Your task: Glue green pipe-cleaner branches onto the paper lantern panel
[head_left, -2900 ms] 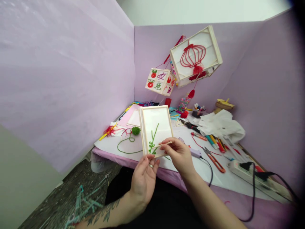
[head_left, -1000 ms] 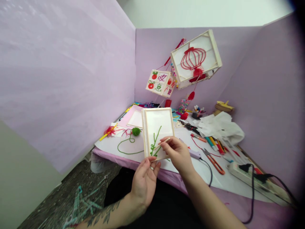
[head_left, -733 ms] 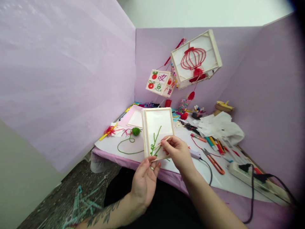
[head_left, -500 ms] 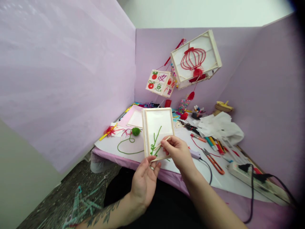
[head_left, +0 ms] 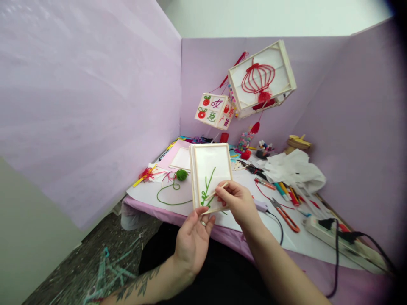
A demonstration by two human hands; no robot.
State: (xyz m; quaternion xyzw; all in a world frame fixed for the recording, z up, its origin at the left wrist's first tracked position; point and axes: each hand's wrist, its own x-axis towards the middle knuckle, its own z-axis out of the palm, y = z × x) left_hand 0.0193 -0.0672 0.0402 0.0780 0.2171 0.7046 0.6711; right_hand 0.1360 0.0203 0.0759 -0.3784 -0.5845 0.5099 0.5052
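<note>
At the centre of the frame we hold a white paper panel in a pale wooden-stick frame (head_left: 211, 176), upright and tilted slightly, above the near table edge (head_left: 178, 214). Our left hand (head_left: 193, 239) supports its lower edge from below, fingers loosely curled and thumb against the frame. Our right hand (head_left: 238, 203) pinches a thin wooden stick (head_left: 216, 192) between thumb and fingertips, its tip laid on the green yarn stem (head_left: 206, 188) stuck to the panel.

We judge the panel light, stiff at the frame and fragile across the paper; we grip the wooden border only. The stick is light and rigid; the yarn is soft and limp.

Right of centre lie orange-handled snips (head_left: 286, 215); at the left, a green yarn ball (head_left: 181, 174).
</note>
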